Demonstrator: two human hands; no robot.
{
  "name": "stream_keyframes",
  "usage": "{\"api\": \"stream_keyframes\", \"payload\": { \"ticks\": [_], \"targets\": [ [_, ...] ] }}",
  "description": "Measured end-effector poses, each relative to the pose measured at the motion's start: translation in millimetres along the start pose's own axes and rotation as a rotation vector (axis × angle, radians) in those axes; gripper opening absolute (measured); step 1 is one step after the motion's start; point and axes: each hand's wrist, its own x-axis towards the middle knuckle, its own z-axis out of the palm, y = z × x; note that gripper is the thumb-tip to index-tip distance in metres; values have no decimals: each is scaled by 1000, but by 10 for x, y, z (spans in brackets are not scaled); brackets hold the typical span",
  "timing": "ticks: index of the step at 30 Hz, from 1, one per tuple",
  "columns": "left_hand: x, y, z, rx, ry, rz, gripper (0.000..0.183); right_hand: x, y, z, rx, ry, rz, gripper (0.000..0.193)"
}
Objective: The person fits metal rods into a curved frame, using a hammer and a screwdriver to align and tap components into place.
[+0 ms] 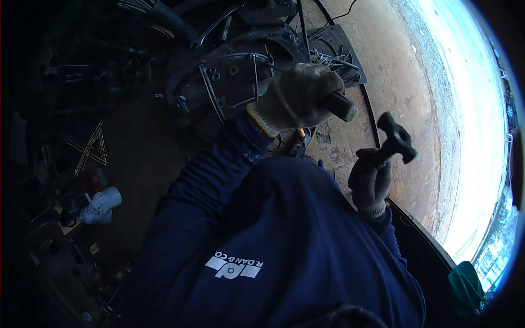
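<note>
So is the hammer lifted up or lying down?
Lifted up. The right hand grips the hammer by its handle, with the head raised in the air above the floor.

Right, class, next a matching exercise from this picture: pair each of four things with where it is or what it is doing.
Things:
1. left hand
2. right hand
3. bundle of thin rods
4. teal cloth

States or places:
A. lying loose at the far left, in the dark
B. closed around a dark round handle
C. at the lower right edge
D. gripping a dark T-shaped metal piece

Pairs: 1-B, 2-D, 3-A, 4-C.
</note>
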Motion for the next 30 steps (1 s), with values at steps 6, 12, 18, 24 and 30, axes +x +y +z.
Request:
{"api": "stream_keyframes", "payload": {
  "ticks": [6,12,18,24,30],
  "targets": [
    [-1,45,30,14,1,53,24,91,-360,-25,98,160,-257,72],
    [-87,113,-14,91,-52,98,29,31,-64,-51,20,95,-107,69],
    [-72,52,-72,28,-72,85,28,3,59,-22,81,65,-82,63],
    [-41,34,-121,-9,-68,109,30,-42,79,-33,114,26,-34,57],
    [-1,4,-188,-147,-16,111,26,-17,-234,72,41,108,-262,63]
  ]
}}
